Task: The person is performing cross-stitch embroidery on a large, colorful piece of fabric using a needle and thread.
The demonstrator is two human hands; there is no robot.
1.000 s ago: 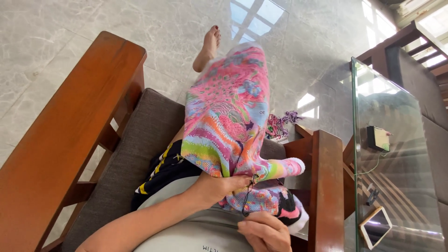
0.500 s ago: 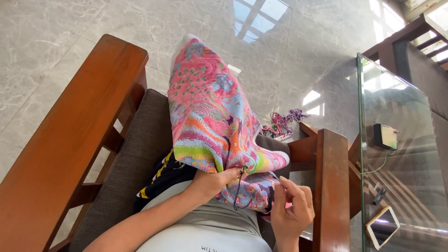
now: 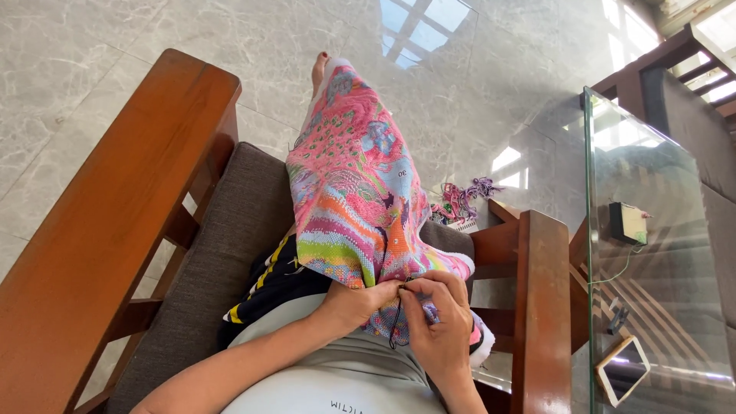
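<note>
— Embroidered cloth (image 3: 356,192), bright and many-coloured, lies draped over our raised knee in the wooden armchair (image 3: 115,230); we judge it soft, light and floppy.

— Where do we hold it?

— At its lower edge. Our left hand (image 3: 354,303) pinches that edge, and our right hand (image 3: 441,326) is closed on a dark thread (image 3: 395,322) just beside it. Spare threads (image 3: 460,203) lie on the floor.

I count two hands, my left hand (image 3: 354,304) and right hand (image 3: 438,326), meeting on one multicoloured embroidered cloth (image 3: 360,192). One dark thread (image 3: 395,326) hangs between them. To their right stand one glass table (image 3: 667,253) with one phone (image 3: 622,370), and one tangle of yarn (image 3: 460,205).
</note>
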